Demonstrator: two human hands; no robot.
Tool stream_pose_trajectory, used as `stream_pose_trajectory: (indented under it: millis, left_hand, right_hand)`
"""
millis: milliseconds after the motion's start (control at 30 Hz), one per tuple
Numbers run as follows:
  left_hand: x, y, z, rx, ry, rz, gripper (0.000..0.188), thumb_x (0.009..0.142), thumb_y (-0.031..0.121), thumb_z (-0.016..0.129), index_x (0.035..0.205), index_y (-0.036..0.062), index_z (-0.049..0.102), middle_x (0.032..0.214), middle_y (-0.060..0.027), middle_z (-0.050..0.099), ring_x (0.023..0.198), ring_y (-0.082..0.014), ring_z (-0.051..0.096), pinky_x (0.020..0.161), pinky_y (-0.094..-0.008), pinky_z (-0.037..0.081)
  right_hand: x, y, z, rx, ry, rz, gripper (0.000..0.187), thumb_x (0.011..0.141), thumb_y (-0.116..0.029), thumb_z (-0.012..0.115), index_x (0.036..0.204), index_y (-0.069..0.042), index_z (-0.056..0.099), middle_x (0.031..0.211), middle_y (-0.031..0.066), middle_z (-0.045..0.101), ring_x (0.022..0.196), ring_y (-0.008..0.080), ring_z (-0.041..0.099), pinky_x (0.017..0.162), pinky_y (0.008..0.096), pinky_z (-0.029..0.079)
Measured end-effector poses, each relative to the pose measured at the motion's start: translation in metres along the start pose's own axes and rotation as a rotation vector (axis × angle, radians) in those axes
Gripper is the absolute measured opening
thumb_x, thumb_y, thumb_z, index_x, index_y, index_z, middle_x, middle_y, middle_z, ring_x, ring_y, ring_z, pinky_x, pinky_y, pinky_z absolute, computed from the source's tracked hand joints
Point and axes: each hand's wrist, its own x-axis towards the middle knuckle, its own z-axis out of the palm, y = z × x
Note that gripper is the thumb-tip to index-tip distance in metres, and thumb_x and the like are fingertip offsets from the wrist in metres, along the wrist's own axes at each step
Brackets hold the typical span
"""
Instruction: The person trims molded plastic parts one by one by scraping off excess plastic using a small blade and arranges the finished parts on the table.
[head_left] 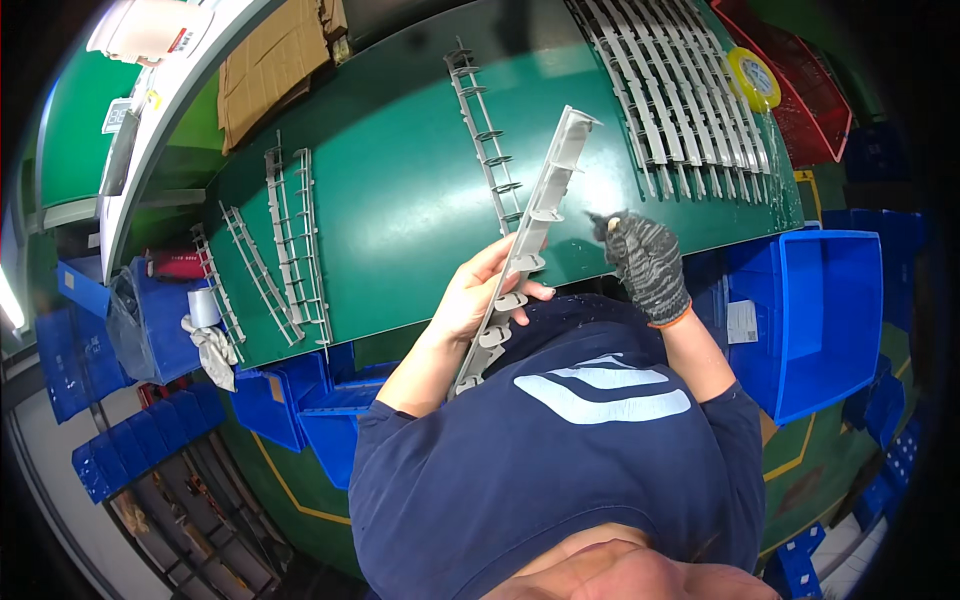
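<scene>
My bare left hand (480,292) is wrapped around a long light-grey plastic strip (548,200) with rounded ribs along it. The strip slants up and away, its far end over the table and its near end against my dark shirt. To the right of it, at the table's front edge, is my right hand (645,262) in a dark grey knit glove. Its fingers are curled together, apart from the strip; whatever they may hold cannot be made out. Beyond my left hand, a similar ribbed strip (487,140) lies on the green table (400,190).
Several ribbed strips (285,240) lie at the table's left. Many more form a row (675,100) at the far right, beside a yellow tape roll (753,79). Blue bins (830,325) stand along the front edge. Cardboard (270,65) lies at the back left, a red crate (800,90) at the right.
</scene>
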Motion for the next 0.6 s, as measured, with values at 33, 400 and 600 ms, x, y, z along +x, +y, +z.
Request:
stream_pose_trajectory:
  millis: [33,400,600]
  left_hand:
    - [0.002,0.000,0.000,0.001,0.006,0.000,0.049,0.080,0.014,0.049,0.122,0.0011,0.028,0.114,-0.0141,0.041,0.080,-0.0242,0.057,0.047,-0.0236,0.050]
    - [0.004,-0.002,0.004,-0.026,0.029,0.004,0.050,0.079,0.019,0.050,0.122,0.0016,0.029,0.114,-0.0125,0.042,0.080,-0.0236,0.058,0.047,-0.0234,0.050]
    - [0.001,-0.002,0.002,-0.041,0.013,-0.008,0.051,0.079,0.020,0.052,0.121,0.0020,0.030,0.115,-0.0122,0.042,0.078,-0.0229,0.058,0.047,-0.0231,0.050]
  right_hand:
    - [-0.001,0.012,0.005,-0.243,0.075,-0.330,0.014,0.076,-0.013,0.051,0.070,-0.002,0.057,0.062,0.0102,0.052,0.056,0.0230,0.050,0.052,0.0318,0.040]
    - [0.002,-0.004,0.020,-0.307,0.032,-0.290,0.016,0.069,-0.019,0.058,0.070,-0.004,0.058,0.065,0.0110,0.053,0.060,0.0261,0.052,0.055,0.0340,0.041]
    - [0.009,0.000,0.004,-0.192,0.147,-0.228,0.014,0.069,-0.016,0.060,0.070,-0.003,0.057,0.062,0.0104,0.051,0.055,0.0220,0.050,0.052,0.0302,0.040]
